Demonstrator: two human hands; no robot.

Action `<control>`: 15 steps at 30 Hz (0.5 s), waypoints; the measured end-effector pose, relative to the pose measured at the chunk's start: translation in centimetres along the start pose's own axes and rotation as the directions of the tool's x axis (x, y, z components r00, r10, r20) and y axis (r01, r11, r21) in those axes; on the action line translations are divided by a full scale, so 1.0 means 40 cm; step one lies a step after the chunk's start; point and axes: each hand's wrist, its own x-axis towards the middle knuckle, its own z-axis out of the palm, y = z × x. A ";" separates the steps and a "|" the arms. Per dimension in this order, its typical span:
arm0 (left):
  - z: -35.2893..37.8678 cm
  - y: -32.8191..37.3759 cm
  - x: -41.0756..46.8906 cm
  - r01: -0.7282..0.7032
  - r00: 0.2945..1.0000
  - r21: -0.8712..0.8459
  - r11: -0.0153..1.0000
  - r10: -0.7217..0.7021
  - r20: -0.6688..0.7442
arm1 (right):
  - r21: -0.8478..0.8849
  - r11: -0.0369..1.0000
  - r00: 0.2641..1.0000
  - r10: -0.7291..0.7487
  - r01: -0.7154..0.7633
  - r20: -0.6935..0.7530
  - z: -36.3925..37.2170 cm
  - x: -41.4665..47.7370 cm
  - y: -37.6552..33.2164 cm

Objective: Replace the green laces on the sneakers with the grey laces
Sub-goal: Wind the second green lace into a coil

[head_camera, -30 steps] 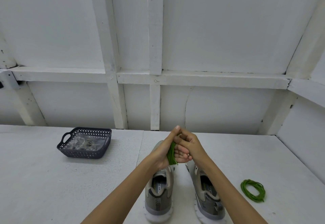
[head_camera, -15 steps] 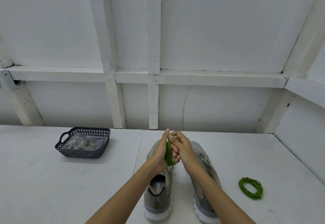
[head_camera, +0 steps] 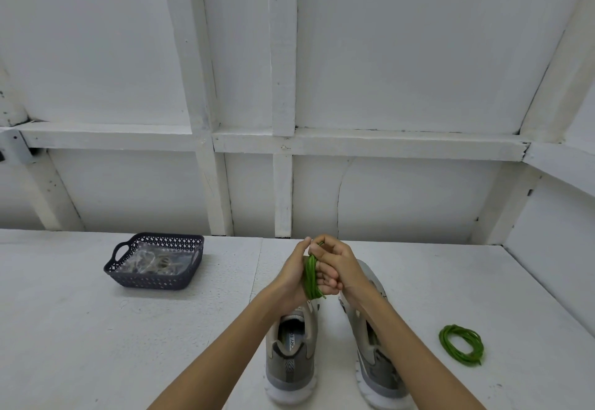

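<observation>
Left hand (head_camera: 291,276): grips a green lace (head_camera: 311,276) wound in loops round it. Right hand (head_camera: 341,264): fingers curled, pinching the upper end of those loops. Both hands are raised just above the toes of the sneakers (head_camera: 291,358).
Sneakers: grey pair, side by side at the near edge of the table (head_camera: 96,345), heels toward the person.
Second green lace (head_camera: 462,344): coiled, flat, toward the right edge.
Dark basket (head_camera: 151,280): toward the far left, holding clear packets.

green laces (head_camera: 311,277), second green lace coil (head_camera: 462,344), grey sneakers (head_camera: 291,355) white soles, dark navy lattice-pattern basket (head_camera: 154,277), white table (head_camera: 80,329).
</observation>
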 end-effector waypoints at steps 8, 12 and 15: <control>0.024 -0.009 -0.001 -0.094 0.991 -0.011 0.995 0.093 -0.094 | 0.141 0.983 0.990 -0.109 0.121 -0.090 0.013 -0.017 0.009; 0.035 -0.011 0.001 -0.113 0.983 -0.020 0.993 0.109 -0.150 | 0.109 0.984 0.981 -0.127 0.143 -0.143 0.019 -0.022 0.005; 0.045 -0.017 0.003 -0.144 0.964 -0.011 0.989 0.138 -0.226 | 0.082 0.985 0.980 -0.136 0.149 -0.147 0.020 -0.025 0.001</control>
